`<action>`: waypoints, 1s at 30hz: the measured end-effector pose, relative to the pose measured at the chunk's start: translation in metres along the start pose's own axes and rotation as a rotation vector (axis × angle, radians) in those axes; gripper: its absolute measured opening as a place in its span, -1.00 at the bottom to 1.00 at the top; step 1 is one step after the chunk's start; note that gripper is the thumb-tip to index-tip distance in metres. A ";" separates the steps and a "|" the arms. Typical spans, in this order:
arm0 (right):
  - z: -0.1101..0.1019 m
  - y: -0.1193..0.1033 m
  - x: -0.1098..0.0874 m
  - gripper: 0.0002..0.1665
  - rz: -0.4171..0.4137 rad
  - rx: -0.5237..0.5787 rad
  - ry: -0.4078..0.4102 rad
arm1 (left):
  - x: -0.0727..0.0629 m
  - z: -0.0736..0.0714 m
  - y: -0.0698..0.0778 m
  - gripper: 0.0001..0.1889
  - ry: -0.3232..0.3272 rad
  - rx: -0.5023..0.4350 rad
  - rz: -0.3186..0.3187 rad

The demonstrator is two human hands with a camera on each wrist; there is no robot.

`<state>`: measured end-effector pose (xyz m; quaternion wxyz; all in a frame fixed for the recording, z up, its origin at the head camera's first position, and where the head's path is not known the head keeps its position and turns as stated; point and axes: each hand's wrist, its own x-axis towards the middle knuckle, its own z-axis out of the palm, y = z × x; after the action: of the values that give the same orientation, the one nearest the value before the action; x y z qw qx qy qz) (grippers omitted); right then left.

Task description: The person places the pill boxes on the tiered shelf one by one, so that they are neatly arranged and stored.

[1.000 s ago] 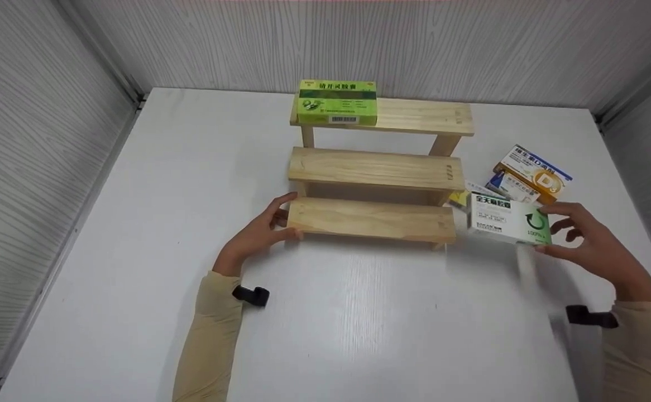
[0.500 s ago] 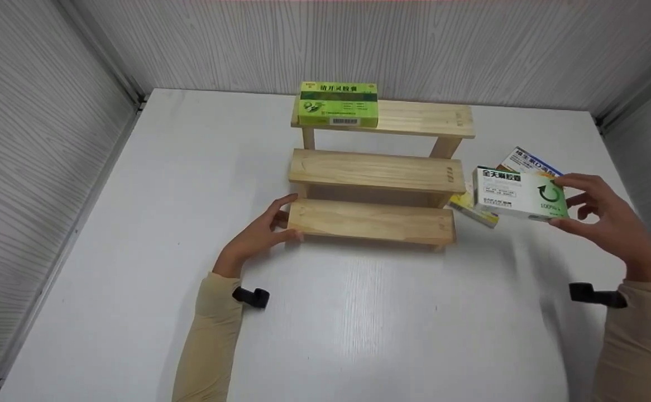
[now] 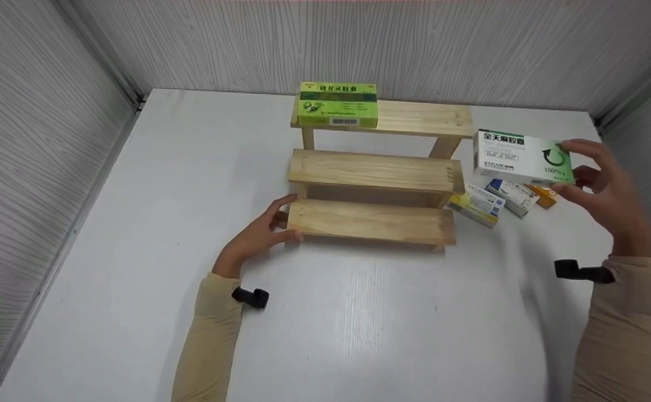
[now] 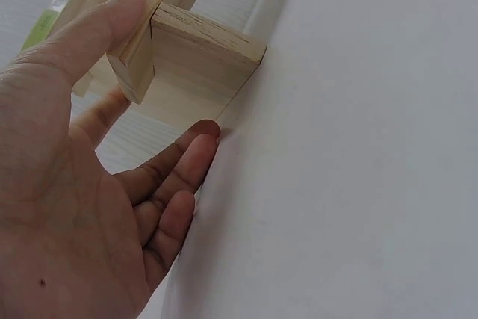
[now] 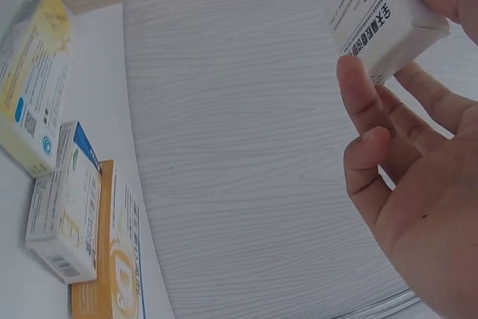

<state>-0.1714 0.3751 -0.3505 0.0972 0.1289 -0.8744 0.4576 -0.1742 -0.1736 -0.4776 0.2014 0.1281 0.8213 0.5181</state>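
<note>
My right hand [image 3: 610,187] pinches a white and green medicine box [image 3: 518,156] by its right end, thumb below and forefinger above. The box is held up right of a three-step wooden rack [image 3: 373,220], and its underside shows in the right wrist view. At the rack's left, my left hand [image 3: 255,237] grips the end of the lowest step between thumb and forefinger. Its other fingers [image 4: 196,156] lie loosely bent under that step in the left wrist view. A green medicine box [image 3: 338,106] lies on the left half of the top step.
Right of the rack lie a yellow and white box [image 3: 477,204], a blue and white box [image 3: 512,196] and an orange D3 box [image 5: 119,267], partly covered by the held box in the head view. Grey wood-grain walls [image 3: 359,39] enclose the white table [image 3: 359,312].
My right hand has carried the white and green box upward in the head view, away from the near side of the loose boxes. The left hand and rack have stayed put.
</note>
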 end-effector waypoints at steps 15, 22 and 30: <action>0.031 -0.019 0.050 -0.36 0.066 0.159 0.064 | 0.001 0.000 -0.001 -0.14 0.001 0.018 0.033; 0.044 -0.029 0.073 -0.38 0.126 0.067 -0.009 | 0.001 0.000 -0.001 -0.13 -0.001 0.006 0.012; 0.058 -0.034 0.091 -0.37 0.159 0.047 -0.061 | 0.000 0.000 -0.001 -0.14 0.000 0.009 0.004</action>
<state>-0.2495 0.2964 -0.3305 0.0309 0.0755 -0.8733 0.4802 -0.1747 -0.1739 -0.4783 0.1996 0.1308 0.8234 0.5148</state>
